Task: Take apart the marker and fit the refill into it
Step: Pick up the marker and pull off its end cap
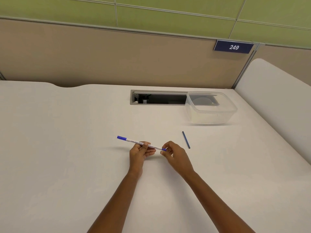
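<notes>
Hovering over the white table [67,148], the slim white marker with a blue cap [132,140] is being held level. The left hand [140,152] is gripping its barrel mid-length, and the right hand [175,154] is pinching its blue right end. The thin dark-blue refill rod [186,140] is lying just right of that hand, untouched. A clear plastic tub [208,117] is sitting farther off.

Bare table [50,157] stretches to the left edge and along the near edge. At the far edge, walled by a partition [101,56], an open cable hatch [158,99] sits midway, a clear plastic container [211,109] overlapping its right end. The blue refill [186,139] lies nearer.
</notes>
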Available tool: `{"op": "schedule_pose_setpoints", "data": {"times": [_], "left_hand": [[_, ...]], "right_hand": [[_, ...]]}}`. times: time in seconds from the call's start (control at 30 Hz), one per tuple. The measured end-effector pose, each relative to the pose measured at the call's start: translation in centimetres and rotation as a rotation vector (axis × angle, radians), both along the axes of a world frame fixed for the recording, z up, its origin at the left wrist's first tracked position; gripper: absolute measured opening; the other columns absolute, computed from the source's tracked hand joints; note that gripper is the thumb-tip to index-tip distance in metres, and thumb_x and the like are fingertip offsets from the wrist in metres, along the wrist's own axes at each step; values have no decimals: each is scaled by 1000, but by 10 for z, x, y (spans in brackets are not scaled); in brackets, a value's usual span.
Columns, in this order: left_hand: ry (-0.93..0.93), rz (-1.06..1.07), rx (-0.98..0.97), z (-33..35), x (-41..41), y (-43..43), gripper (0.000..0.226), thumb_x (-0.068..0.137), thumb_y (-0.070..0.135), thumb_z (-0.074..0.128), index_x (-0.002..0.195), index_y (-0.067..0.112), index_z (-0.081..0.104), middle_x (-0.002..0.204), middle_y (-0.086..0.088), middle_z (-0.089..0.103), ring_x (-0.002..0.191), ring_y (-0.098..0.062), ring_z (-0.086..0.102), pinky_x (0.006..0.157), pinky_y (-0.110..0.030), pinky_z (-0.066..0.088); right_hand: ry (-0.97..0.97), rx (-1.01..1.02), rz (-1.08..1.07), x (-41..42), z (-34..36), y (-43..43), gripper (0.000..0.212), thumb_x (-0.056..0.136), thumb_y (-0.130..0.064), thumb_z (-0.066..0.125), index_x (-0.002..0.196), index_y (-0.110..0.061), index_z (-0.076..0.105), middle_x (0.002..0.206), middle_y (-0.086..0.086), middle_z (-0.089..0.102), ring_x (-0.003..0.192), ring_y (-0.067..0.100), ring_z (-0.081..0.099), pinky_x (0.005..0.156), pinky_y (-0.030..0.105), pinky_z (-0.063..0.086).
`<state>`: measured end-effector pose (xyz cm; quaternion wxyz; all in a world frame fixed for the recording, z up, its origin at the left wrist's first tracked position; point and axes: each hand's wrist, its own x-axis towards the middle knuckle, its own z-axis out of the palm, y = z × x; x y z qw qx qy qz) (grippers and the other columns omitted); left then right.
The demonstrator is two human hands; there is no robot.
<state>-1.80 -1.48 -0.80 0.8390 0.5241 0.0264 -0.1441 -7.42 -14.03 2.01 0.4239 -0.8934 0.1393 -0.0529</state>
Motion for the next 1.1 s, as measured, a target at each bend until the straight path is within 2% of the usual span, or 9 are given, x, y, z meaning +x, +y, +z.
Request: {"op": "schedule_pose_setpoints", "data": {"times": [0.1,0.27,0.33,0.43,0.5,0.6,0.77,0.97,1.1], "left_hand": [[-16,-10,31,0,-1,0,15,93,5,44,83,5,56,67,-8,65,53,-9,67,55,-17,56],[-12,-19,6,-1,0,1,18,93,6,43,80,6,56,55,2,69,53,-9,67,56,-17,56],[-13,-20,8,-1,0,1,18,93,6,44,80,6,56,56,1,68,53,-9,67,56,-17,55],[-13,-20,22,-1,-1,0,17,93,6,45,80,6,56,60,0,67,53,-9,67,55,-17,55],[-13,-9,22,0,-1,-1,17,92,5,45,79,7,56,62,-2,66,53,-9,67,55,-17,55],[-4,13,0,0,-1,-1,18,92,4,45,79,6,56,61,-1,65,52,-9,66,55,-17,55],[-6,9,1,0,-1,-1,18,92,3,45,79,7,57,59,1,67,52,-9,67,55,-17,56],[-6,-2,-5,-2,0,1,16,92,6,45,82,6,57,58,0,69,54,-10,68,55,-17,56],[-11,-11,-9,-1,0,0,20,94,7,42,80,7,56,73,-9,62,54,-9,67,56,-17,55]], "right_hand": [[-23,-167,16,0,-1,-2,5,86,-14,54,84,-16,58,84,-4,55,82,15,50,67,25,37],[-2,-80,13,2,1,-1,16,89,-14,49,78,-19,60,76,-4,57,73,11,48,60,18,34],[45,101,-18,3,3,-1,25,91,-15,46,69,-18,59,64,-3,55,63,9,48,57,17,33],[182,547,-113,5,6,0,37,95,-20,41,62,-15,57,57,0,49,56,12,43,52,20,30],[242,667,-152,6,7,1,40,96,-23,38,62,-15,57,58,0,50,56,12,44,53,23,30],[212,539,-129,7,7,2,36,95,-24,38,66,-17,58,60,0,54,56,13,45,52,23,30],[50,74,-5,2,1,-2,2,85,-19,60,86,-18,58,72,-4,57,70,14,52,61,21,38],[-23,-295,52,1,1,-5,16,89,-22,53,93,-11,64,90,8,63,90,22,52,70,29,38],[-38,-324,87,-2,3,-3,19,91,-25,49,90,-12,63,86,9,65,85,23,51,70,33,38]]}}
